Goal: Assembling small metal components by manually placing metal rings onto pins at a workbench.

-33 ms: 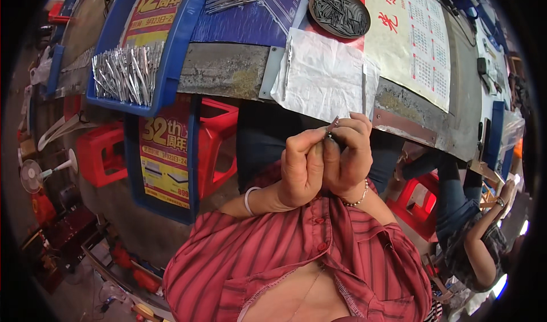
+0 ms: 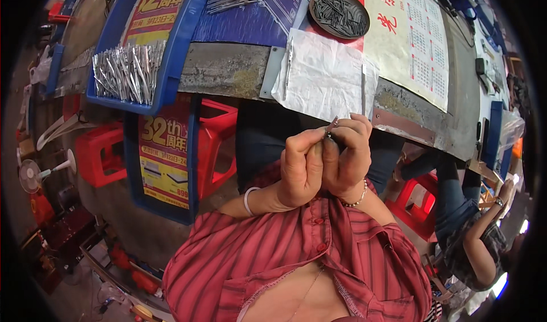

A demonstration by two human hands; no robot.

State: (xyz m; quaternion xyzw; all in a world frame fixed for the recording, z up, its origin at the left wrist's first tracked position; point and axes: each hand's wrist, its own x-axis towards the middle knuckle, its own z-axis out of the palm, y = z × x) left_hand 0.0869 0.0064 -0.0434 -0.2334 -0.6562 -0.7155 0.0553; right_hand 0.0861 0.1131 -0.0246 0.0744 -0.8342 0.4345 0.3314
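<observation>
My left hand [image 2: 302, 165] and my right hand [image 2: 348, 160] meet in front of my chest, fingertips pressed together. Between them they pinch a small metal piece [image 2: 330, 129], its tip sticking up; fingers cover most of it, so its kind cannot be made out. Just beyond the hands, a crumpled white sheet of paper [image 2: 322, 74] hangs slightly over the table edge. One slim silver metal strip [image 2: 289, 60] lies along its left side and another strip [image 2: 364, 85] along its right. Behind the paper stands a round brown dish [image 2: 312, 23] holding many thin dark metal pieces [image 2: 342, 15].
A blue tray [image 2: 170, 83] at the left holds a heap of silver tweezer-like pieces [image 2: 128, 74]; more lie on the blue sheet [image 2: 239, 31]. Another blue tray [image 2: 137, 191] sits below among red stools [image 2: 101, 157]. At right, another person [image 2: 478, 242] sits close to the table [image 2: 228, 68].
</observation>
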